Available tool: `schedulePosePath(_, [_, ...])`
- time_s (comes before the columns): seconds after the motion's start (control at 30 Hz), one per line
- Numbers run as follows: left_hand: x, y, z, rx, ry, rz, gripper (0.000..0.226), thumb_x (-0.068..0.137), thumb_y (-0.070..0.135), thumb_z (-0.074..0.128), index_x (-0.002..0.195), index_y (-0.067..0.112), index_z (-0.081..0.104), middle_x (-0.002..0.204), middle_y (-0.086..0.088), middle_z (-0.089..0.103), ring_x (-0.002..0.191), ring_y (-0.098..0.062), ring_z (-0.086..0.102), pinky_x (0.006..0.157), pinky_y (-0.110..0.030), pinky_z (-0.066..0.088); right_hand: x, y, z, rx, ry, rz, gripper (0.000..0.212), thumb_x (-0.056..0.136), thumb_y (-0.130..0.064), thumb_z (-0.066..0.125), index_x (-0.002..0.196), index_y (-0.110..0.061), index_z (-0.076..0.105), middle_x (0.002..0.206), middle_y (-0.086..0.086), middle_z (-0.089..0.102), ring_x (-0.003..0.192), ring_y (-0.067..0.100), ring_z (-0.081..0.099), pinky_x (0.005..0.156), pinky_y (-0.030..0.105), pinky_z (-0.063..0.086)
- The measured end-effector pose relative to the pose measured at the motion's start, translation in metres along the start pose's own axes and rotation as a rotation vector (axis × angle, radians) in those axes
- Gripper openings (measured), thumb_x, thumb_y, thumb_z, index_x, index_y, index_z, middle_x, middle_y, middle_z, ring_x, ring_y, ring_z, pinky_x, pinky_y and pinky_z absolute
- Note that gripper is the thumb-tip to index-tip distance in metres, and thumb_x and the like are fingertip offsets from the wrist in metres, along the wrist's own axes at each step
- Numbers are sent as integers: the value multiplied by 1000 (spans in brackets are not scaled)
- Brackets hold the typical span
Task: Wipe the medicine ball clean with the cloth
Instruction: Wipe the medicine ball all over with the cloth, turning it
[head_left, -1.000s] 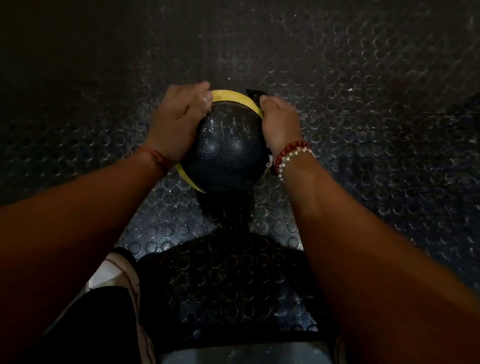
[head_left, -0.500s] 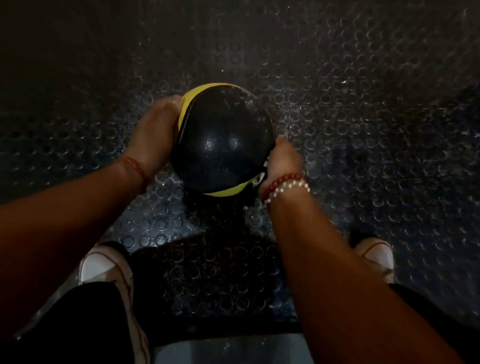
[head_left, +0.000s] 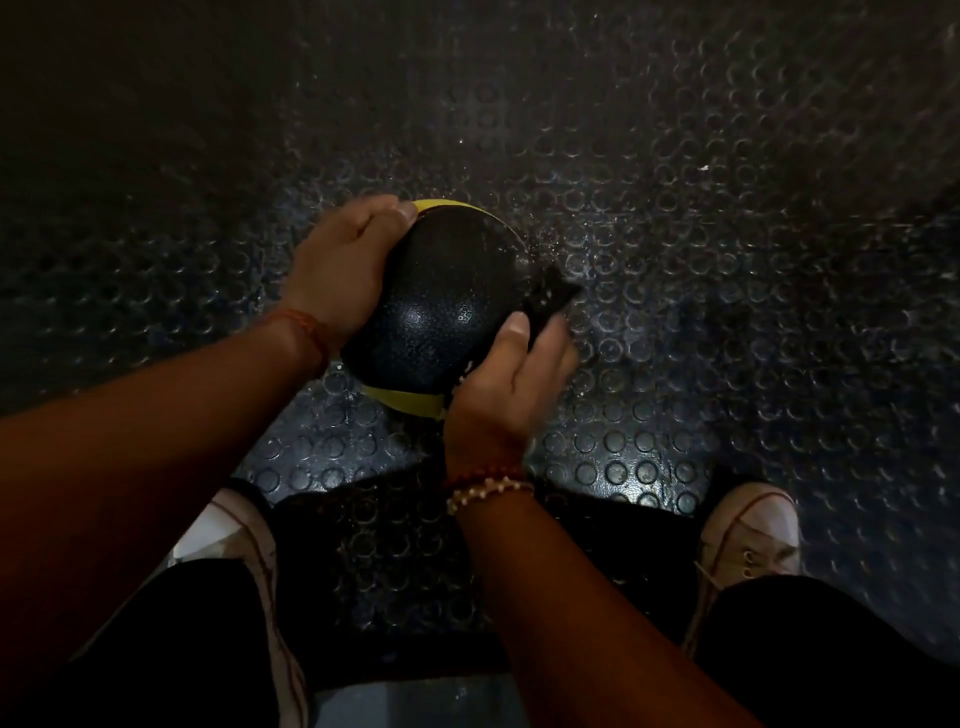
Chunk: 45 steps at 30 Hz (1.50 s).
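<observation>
curling fingers (head_left: 382, 221), left hand (head_left: 337, 270) grips the pebbled black-and-yellow medicine ball (head_left: 441, 312); right hand (head_left: 511, 384) pinches a cloth (head_left: 548, 304).

– Where's the ball?
– The black and yellow ball (head_left: 441, 317) is in the middle, with the left hand (head_left: 343, 265) curled round its upper left side.
– And the cloth?
– The dark cloth (head_left: 550, 301) lies against the ball's right side, pinched by the right hand (head_left: 511, 384).
– What's underneath?
– A studded floor (head_left: 675, 208). I can't tell whether the ball touches it. The left shoe (head_left: 234, 530) and right shoe (head_left: 753, 535) sit below the ball.
</observation>
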<state>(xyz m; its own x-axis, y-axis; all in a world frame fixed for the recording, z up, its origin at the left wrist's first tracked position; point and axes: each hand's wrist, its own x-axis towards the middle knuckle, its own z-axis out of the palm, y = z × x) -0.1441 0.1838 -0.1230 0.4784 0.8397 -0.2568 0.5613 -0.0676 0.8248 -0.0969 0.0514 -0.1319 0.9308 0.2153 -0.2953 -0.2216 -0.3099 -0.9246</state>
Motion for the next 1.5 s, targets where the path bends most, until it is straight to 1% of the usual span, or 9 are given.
schedulePosePath(0.17, [0,1,0,-70,1,-26,26,100,34,49,77,38,59,85,21,57,74,21,51,75,-3,37,40,-21,-6,-249,-222,-276,43,93,-37,37,125,-16,58,127,4,53,117,18,50,96,32,40])
schedulePosePath(0.33, [3,-2,3,-143,41,-62,22,83,55,53,76,40,67,88,21,63,90,-1,58,89,-28,46,94,-32,-1,-208,-398,122,33,96,-32,40,101,-13,66,108,9,64,102,25,58,96,43,45])
schedulePosePath(0.5, [5,4,6,-112,59,-66,19,81,54,52,86,43,66,100,18,64,107,-9,59,102,-32,45,74,-17,-9,7,-193,372,32,98,-29,41,97,-8,66,105,11,64,102,26,59,91,38,47])
schedulePosePath(0.7, [3,4,1,-93,23,-31,16,86,44,48,82,42,63,90,24,61,83,17,55,85,-9,40,29,-23,-4,-164,-167,-180,50,89,-38,33,127,-16,57,131,5,50,120,19,48,102,42,40])
schedulePosePath(0.8, [1,0,2,-125,32,-33,20,87,44,49,74,38,62,84,20,60,78,13,54,83,-16,43,53,-32,1,-298,-291,-283,46,90,-36,34,121,-18,62,123,2,56,112,16,52,98,36,41])
schedulePosePath(0.93, [0,-1,2,-90,-7,7,46,82,58,47,74,16,63,80,5,57,82,-12,53,88,-49,46,92,-39,6,-241,-426,-44,34,91,-36,41,89,-17,70,96,2,67,92,20,60,88,41,49])
schedulePosePath(1.07, [1,0,4,-175,62,-86,24,74,60,54,81,43,69,96,21,66,102,-8,61,98,-35,48,98,-19,-1,-174,-425,288,42,95,-37,40,108,-6,65,114,18,63,108,33,57,98,44,44])
schedulePosePath(1.17, [4,0,4,-124,41,-57,23,85,50,53,95,37,69,101,18,64,103,-7,60,90,-23,46,66,-7,-7,-11,-215,336,39,93,-40,43,112,-14,64,112,4,63,105,21,58,97,39,46])
schedulePosePath(1.5, [-1,-1,3,-104,43,-20,31,81,57,50,98,38,69,103,17,64,109,-12,60,103,-40,46,64,-38,-3,-379,-394,-348,38,93,-34,39,119,-21,63,119,0,57,109,14,53,91,29,40])
